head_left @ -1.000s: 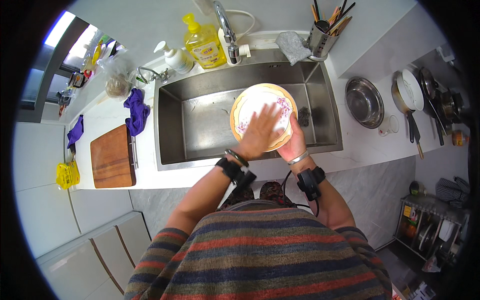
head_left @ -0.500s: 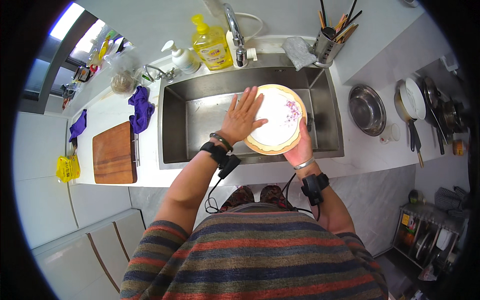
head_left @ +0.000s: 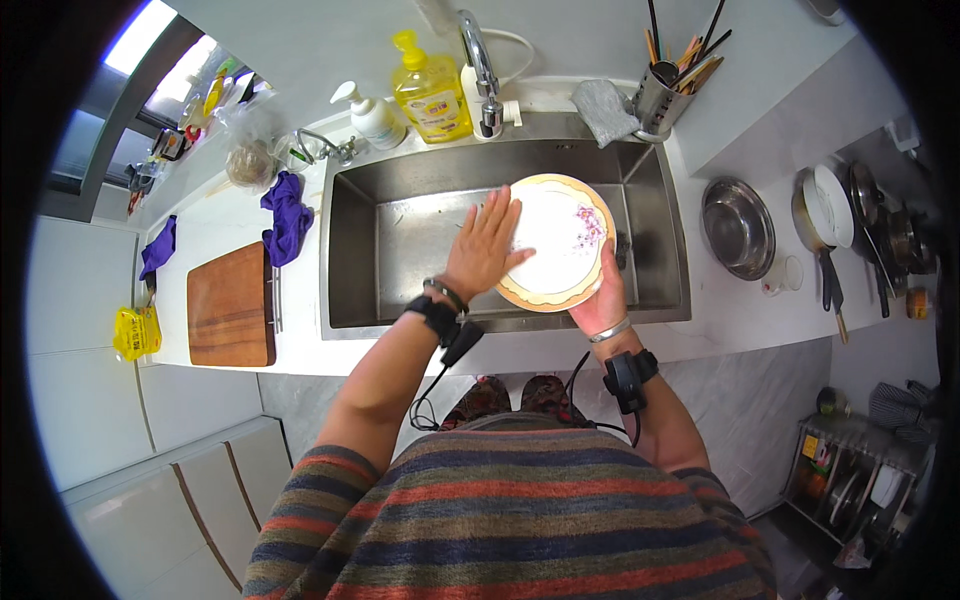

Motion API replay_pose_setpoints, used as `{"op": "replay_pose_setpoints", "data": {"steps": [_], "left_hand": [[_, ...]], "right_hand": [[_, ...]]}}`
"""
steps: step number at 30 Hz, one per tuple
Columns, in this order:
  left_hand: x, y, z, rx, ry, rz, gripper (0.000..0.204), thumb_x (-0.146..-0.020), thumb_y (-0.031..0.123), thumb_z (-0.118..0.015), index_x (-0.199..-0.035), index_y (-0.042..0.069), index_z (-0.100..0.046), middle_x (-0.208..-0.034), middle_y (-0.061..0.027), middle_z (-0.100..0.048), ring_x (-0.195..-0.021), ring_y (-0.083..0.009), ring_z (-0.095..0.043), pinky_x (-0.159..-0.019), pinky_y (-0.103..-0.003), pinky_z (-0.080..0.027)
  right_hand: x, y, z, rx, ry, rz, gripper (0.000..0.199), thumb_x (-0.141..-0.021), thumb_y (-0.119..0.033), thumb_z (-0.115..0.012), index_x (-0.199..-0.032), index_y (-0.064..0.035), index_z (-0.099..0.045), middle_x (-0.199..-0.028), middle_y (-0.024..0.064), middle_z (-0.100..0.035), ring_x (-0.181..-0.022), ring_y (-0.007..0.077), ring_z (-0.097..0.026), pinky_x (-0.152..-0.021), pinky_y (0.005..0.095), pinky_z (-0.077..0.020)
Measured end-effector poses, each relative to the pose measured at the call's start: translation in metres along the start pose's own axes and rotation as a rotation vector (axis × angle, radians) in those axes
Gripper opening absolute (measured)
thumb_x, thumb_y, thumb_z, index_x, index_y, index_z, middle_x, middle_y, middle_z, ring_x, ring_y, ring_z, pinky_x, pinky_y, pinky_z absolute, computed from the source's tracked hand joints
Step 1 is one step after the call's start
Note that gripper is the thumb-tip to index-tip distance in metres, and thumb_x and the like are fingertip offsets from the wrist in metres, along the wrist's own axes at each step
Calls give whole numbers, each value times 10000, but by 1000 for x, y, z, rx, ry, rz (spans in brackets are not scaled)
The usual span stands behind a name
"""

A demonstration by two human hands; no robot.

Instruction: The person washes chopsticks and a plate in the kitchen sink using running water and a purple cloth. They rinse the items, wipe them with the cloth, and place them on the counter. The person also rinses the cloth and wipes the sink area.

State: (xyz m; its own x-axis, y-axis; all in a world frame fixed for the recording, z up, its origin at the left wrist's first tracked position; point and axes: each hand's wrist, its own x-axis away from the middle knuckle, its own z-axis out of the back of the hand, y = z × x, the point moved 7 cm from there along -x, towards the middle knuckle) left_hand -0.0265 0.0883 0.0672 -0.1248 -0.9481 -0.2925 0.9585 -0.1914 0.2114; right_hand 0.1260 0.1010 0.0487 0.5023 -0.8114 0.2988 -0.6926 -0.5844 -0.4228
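Gripping the plate's (head_left: 556, 252) edge over the sink (head_left: 408, 246): right hand (head_left: 602, 297); left hand (head_left: 479, 256) open, seemingly touching it; a holder (head_left: 654, 106) carries utensils (head_left: 699, 73).

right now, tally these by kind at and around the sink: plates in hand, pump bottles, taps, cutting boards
Plates in hand: 1 (flowered plate, held by the right hand)
Pump bottles: 2 (yellow bottle, white bottle)
Taps: 2 (tall tap, small tap)
Cutting boards: 1 (wooden board)
Total: 6
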Motion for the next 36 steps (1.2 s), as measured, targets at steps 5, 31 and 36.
{"op": "replay_pose_setpoints", "data": {"steps": [5,31,36], "left_hand": [[20,41,-13,184,-203,-56,767,-886,502,-535,-1426,15,-294,-1509,-198,-238,-1392,-338,-259,-1107,-502,-238],[40,-33,-59,1921,113,1077,366,-950,182,-546,-1227,-51,-494,-1088,-114,-641,-943,-203,-644,-818,-340,-553],[39,-48,-52,1685,98,992,391,-978,235,-489,-1263,-32,-469,-1132,-142,-625,-931,-232,-660,-804,-352,-562]], "right_hand": [[0,-5,0,7,-7,7,593,-976,-498,-376,-1406,-91,-353,-1406,90,-439,-1277,248,-434,-1057,417,-360],[-24,11,8,-41,15,-116,541,-967,-375,-458,-1387,-45,-373,-1380,127,-462,-1249,272,-461,-1036,430,-379],[-8,39,1,84,220,119,461,-826,19,-592,-1272,8,-476,-1208,109,-576,-1055,240,-589,-908,384,-484]]}}
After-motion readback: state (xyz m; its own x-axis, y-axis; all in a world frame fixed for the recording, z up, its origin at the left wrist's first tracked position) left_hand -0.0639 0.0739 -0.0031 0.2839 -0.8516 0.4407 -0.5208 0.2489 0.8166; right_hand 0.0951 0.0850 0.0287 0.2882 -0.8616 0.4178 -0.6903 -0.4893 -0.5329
